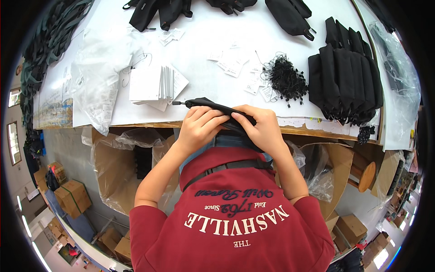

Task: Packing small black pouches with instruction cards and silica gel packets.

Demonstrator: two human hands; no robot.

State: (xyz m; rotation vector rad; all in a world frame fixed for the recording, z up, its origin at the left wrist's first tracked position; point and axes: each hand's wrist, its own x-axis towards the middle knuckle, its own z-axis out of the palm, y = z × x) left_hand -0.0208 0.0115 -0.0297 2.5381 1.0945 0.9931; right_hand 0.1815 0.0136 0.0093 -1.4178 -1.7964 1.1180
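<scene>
At the table's front edge I hold a black fabric pouch [209, 103] against my body. My left hand [199, 128] is closed on its left part, fingers curled over the top. My right hand [263, 128] grips it farther right, thumb and fingers pressing the cloth. A dark pull tab [177, 103] sticks out from the pouch's left end. The underside of the pouch is hidden by my hands. Just beyond my left hand stands a stack of white tags [147, 86]. Farther right lies a tangled heap of black tag strings [286, 78].
Packed black pouches [346, 81] stand at the table's right, with more black pouches [290, 18] along the far side. Clear plastic bags [97, 77] lie at left, near dark straps [43, 50]. Loose white tags [233, 65] are scattered mid-table. Below the edge sit cardboard boxes [113, 177].
</scene>
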